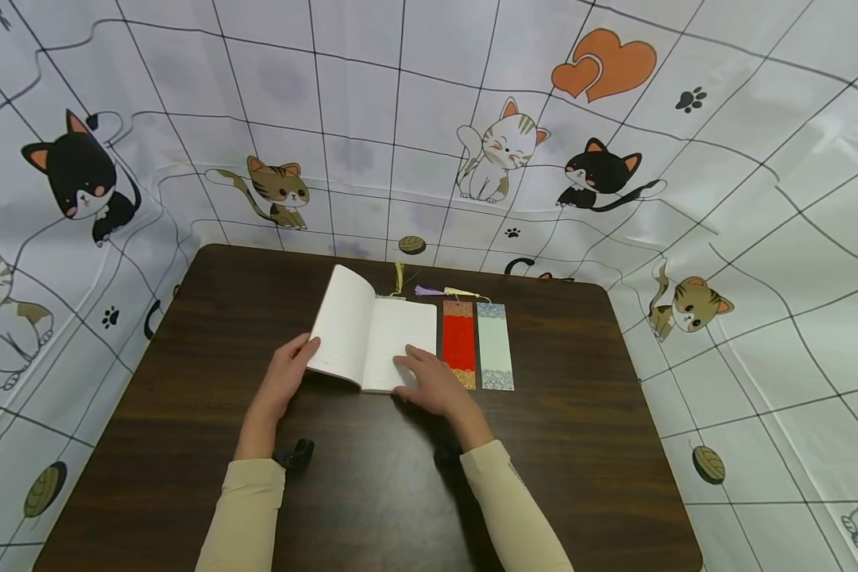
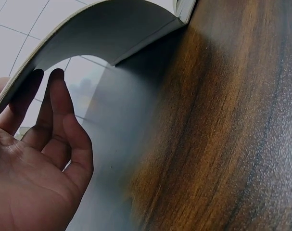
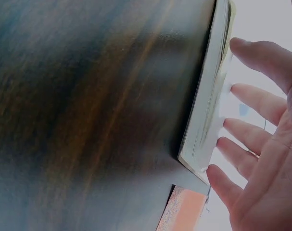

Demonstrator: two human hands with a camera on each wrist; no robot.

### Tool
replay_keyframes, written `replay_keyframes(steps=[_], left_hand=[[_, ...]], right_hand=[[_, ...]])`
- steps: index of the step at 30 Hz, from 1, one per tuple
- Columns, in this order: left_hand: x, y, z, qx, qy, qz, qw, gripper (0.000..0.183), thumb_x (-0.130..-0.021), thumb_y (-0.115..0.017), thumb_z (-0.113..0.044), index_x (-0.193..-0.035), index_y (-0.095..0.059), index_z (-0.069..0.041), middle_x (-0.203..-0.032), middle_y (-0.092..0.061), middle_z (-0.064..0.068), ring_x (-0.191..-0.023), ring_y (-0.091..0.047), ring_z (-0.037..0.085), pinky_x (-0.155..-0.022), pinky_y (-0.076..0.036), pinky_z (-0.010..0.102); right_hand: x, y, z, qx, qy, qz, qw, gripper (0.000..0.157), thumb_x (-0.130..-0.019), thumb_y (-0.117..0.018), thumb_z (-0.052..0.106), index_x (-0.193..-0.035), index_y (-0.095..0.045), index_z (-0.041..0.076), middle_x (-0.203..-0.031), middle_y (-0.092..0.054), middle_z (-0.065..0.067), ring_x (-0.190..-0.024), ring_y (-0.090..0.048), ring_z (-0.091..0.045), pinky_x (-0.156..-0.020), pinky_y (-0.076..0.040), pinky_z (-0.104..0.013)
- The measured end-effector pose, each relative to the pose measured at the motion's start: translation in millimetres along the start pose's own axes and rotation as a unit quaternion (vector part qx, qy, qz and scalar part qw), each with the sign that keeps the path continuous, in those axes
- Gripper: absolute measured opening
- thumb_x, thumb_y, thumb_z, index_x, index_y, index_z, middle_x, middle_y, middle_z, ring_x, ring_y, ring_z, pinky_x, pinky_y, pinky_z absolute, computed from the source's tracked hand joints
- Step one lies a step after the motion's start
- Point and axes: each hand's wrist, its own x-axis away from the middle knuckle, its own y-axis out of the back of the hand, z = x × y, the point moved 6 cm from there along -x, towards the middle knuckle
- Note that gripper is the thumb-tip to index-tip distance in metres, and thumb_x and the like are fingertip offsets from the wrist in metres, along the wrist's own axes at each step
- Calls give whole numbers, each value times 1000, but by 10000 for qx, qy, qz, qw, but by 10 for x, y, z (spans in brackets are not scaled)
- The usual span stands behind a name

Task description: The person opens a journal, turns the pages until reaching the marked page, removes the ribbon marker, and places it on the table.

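Observation:
An open notebook (image 1: 400, 334) with blank-looking pages lies on the dark wooden table, its left side raised and bowed. My left hand (image 1: 291, 364) pinches the outer edge of that raised side; in the left wrist view the thumb is mostly hidden behind the cover (image 2: 102, 31). On the right page rests my right hand (image 1: 429, 383), fingers spread and fairly straight, fingertips on the paper near its lower right. In the right wrist view the page stack (image 3: 208, 110) shows edge-on beside the fingers. A yellow tassel (image 1: 399, 278) sticks out past the notebook's top edge.
Right of the notebook lie a red bookmark (image 1: 458, 338) with gold ends and a pale green bookmark (image 1: 496, 345), side by side. Their purple tassel (image 1: 429, 291) and cream tassel (image 1: 461, 292) point away toward the back. A cat-patterned curtain (image 1: 372, 151) surrounds the table (image 1: 579, 477).

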Motion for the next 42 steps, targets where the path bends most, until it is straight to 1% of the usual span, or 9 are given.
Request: replay_keyframes(steps=[4,8,11,18,22,26,31,36,42], left_hand=[[-8,7,25,17,25,19,10000,65,-116,-44,-50,-166,-42,-10,-170,-41,20,-157,-37,38,-123,-36,60],[-14,11,31,-30,20,10,10000,65,-115,-44,-52,-166,-43,-12,-169,-43,19,-155,-40,36,-121,-38,58],[-14,9,27,-31,38,-16,10000,65,-115,-45,-53,-165,-45,-12,-166,-46,19,-152,-43,35,-120,-39,55],[50,-24,-93,33,168,-24,9999,61,-117,-43,-44,-166,-42,-7,-168,-43,22,-155,-39,38,-126,-33,60],[122,-45,-228,98,217,-1,9997,61,-118,-44,-41,-165,-40,-4,-168,-41,25,-156,-37,41,-129,-30,62],[117,-51,-214,100,209,4,9997,62,-117,-44,-43,-166,-39,-5,-170,-39,24,-159,-34,40,-131,-27,62],[87,-49,-172,58,175,-23,9998,61,-117,-43,-43,-165,-41,-5,-168,-41,24,-158,-34,41,-131,-26,63],[138,-62,-263,109,197,-30,9997,59,-117,-44,-41,-163,-44,-4,-166,-44,25,-156,-37,40,-130,-27,62],[137,-73,-267,114,247,-13,9996,60,-118,-43,-41,-164,-42,-4,-166,-43,25,-156,-37,40,-131,-26,61]], right_hand=[[5,2,20,190,104,-69,9997,48,-104,-71,37,-149,-66,21,-168,-49,-6,-153,-51,-28,-125,-43,-51],[9,27,80,874,387,-448,9944,17,-106,-71,32,-116,-80,20,-127,-78,-1,-110,-75,-22,-93,-63,-38],[31,13,115,1469,625,-723,9845,12,-106,-71,30,-99,-76,21,-98,-77,4,-87,-70,-18,-77,-60,-32],[171,-32,130,2012,1044,-1250,9659,7,-106,-68,22,-101,-70,17,-124,-76,2,-109,-72,-21,-95,-60,-36],[204,-70,122,2144,1206,-1356,9597,5,-104,-70,18,-107,-67,16,-127,-73,1,-109,-70,-22,-95,-60,-35],[208,-106,119,2328,1218,-1420,9544,8,-103,-69,18,-110,-65,16,-127,-72,1,-108,-70,-21,-94,-60,-34],[198,-107,130,2428,997,-1414,9545,9,-104,-68,21,-108,-64,14,-123,-73,1,-106,-72,-21,-90,-60,-34],[183,-67,151,2500,779,-1387,9551,12,-105,-66,24,-106,-62,13,-112,-71,-2,-101,-71,-21,-94,-59,-37],[188,-6,162,2489,761,-1613,9520,14,-102,-66,21,-115,-65,17,-125,-71,0,-115,-70,-22,-107,-56,-45]])
